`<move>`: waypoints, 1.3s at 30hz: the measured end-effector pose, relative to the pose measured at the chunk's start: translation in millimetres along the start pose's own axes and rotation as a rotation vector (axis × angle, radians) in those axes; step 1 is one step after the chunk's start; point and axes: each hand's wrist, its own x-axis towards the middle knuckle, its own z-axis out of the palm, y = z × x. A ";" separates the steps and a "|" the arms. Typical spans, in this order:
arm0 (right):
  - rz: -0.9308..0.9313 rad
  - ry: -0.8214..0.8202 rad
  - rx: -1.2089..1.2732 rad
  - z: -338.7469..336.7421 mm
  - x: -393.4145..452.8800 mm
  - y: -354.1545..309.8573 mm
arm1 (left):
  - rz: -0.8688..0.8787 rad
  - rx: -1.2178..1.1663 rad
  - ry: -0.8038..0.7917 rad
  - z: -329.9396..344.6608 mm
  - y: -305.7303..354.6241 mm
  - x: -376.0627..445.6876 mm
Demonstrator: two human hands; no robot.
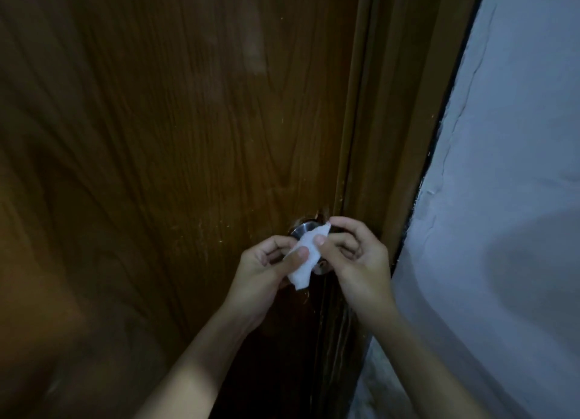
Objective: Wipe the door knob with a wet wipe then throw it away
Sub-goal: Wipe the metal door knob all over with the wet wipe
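Wet wipe [303,258]: white, crumpled, pinched by left hand [266,271] and right hand [354,255] fingers. Door knob [303,228] at 12 o'clock, steel, mostly hidden.

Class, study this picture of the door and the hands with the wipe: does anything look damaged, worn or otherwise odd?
Yes. The wooden door shows pale scratches and chipped wood along its edge just above the metal knob. The wall beside the frame has a long crack. The wet wipe, held by both hands, looks normal.
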 end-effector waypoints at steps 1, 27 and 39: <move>-0.028 -0.019 -0.013 -1.3 0.3 -0.8 | -0.006 0.024 -0.001 -0.4 0.2 0.3; -0.459 0.010 -0.938 -13.1 23.3 58.4 | 0.230 0.723 0.406 7.2 -25.8 19.5; 0.017 0.161 -0.507 -0.2 0.6 63.6 | 0.152 0.821 0.554 31.5 -50.7 20.4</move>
